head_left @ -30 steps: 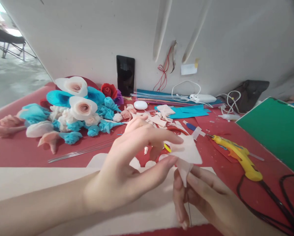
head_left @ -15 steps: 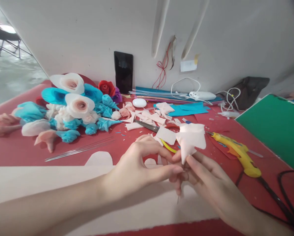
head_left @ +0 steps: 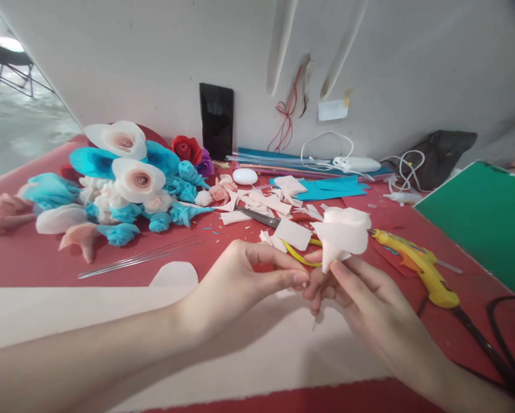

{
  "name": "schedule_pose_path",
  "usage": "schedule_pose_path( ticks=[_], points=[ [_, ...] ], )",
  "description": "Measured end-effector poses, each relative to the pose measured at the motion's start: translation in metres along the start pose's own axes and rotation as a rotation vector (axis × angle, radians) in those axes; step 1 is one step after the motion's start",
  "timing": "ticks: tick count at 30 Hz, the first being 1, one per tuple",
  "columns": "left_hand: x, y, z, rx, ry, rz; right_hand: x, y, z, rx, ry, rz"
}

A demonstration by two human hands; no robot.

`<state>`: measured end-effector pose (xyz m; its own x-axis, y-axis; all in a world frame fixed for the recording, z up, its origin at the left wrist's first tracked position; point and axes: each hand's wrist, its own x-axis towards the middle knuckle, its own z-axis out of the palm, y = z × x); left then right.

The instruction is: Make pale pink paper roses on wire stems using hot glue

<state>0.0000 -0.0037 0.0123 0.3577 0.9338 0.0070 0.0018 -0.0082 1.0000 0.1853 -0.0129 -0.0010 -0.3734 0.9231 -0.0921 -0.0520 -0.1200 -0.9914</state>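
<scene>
A pale pink paper flower [head_left: 344, 232] is pinched at its pointed base between the thumb and fingers of my right hand [head_left: 369, 304]. Its petals flare upward, and a thin stem end [head_left: 314, 322] pokes out below the fingers. Just left of the base, my left hand [head_left: 244, 287] has thumb and forefinger pressed together. Whatever lies between those fingertips is too small to make out. Behind the hands lie scissors [head_left: 299, 252] with yellow handles, partly covered by a pale paper piece [head_left: 293, 234].
A yellow glue gun [head_left: 416, 267] lies at right beside a green board [head_left: 485, 223]. Paper flowers [head_left: 139, 179] are heaped at left, near thin wires [head_left: 132, 258]. Paper scraps [head_left: 266, 202] and a blue strip [head_left: 326, 186] lie behind. A phone [head_left: 216, 121] leans on the wall. Pale paper [head_left: 154, 344] spreads in front.
My left fingertips have drawn away from the flower's base, down and left, and closed together. The right hand still grips the flower, which sits slightly farther right and higher.
</scene>
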Motion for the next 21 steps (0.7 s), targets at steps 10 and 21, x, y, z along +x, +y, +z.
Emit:
schedule_pose_path(
  ticks=[10,21],
  points=[
    [-0.004,0.001,-0.004,0.605,0.140,0.638,-0.002,0.001,0.006,0.175,-0.088,0.179],
    [-0.004,-0.003,-0.005,0.858,0.222,0.831,-0.006,-0.003,0.009,0.171,-0.071,0.416]
  ],
)
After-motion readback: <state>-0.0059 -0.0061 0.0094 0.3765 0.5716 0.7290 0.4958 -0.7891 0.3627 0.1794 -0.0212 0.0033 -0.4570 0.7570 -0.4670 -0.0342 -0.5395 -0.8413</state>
